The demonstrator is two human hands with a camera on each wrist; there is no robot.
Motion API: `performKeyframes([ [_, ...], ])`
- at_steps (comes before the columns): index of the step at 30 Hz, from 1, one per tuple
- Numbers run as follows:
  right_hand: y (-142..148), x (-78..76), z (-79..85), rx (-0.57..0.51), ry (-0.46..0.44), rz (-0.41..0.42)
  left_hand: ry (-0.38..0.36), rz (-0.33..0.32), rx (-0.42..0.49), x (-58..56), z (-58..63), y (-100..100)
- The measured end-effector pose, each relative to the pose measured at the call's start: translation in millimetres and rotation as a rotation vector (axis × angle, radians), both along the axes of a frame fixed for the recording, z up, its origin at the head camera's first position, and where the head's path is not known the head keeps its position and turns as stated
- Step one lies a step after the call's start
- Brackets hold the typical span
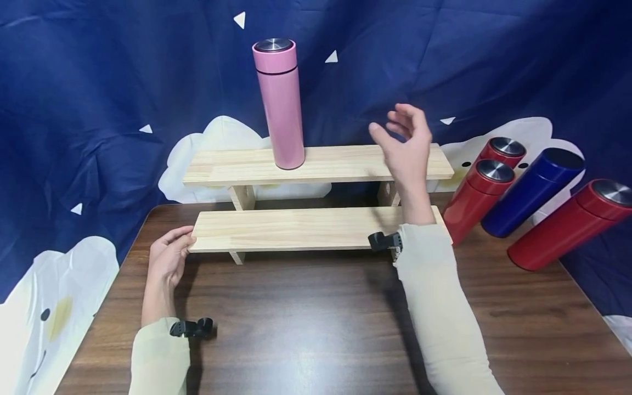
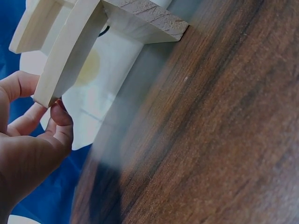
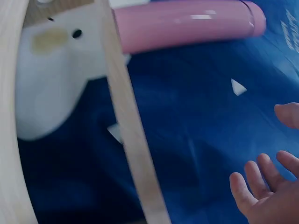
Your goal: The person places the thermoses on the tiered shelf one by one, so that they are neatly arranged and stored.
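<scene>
A two-tier wooden shelf (image 1: 296, 229) stands on the table. At the left end of its lower board, my left hand (image 1: 167, 257) pinches the edge; the left wrist view shows thumb and fingers of that hand (image 2: 35, 126) around the board's corner (image 2: 49, 95). On the upper board (image 1: 340, 163) a pink thermos bottle (image 1: 281, 109) stands upright, left of the middle. My right hand (image 1: 407, 145) is raised over the right part of the upper board, fingers apart and loosely bent, holding nothing. In the right wrist view, the hand (image 3: 273, 186) is apart from the pink bottle (image 3: 187, 23).
Right of the shelf, on the brown table (image 1: 306, 318), stand two red thermos bottles (image 1: 476, 197) (image 1: 513, 152), a blue one (image 1: 533, 192) and another red one (image 1: 568, 227). Behind hangs a blue cloth (image 1: 123, 71) with white cloud shapes.
</scene>
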State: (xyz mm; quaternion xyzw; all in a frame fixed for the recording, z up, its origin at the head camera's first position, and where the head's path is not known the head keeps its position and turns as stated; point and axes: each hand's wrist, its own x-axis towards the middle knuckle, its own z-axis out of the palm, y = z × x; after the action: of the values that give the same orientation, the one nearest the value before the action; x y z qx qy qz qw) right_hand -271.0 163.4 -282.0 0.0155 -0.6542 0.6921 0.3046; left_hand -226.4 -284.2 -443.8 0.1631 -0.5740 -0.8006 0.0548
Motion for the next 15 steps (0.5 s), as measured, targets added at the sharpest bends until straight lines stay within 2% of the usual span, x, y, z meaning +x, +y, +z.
performKeyframes([
  [11,59,30.8,10.7,-0.063,0.069,-0.193,0.025,-0.004,0.025,-0.1,-1.1,0],
  [15,80,42.5,15.9,-0.119,0.093,-0.225,0.027,-0.006,0.03,0.7,-2.1,0],
])
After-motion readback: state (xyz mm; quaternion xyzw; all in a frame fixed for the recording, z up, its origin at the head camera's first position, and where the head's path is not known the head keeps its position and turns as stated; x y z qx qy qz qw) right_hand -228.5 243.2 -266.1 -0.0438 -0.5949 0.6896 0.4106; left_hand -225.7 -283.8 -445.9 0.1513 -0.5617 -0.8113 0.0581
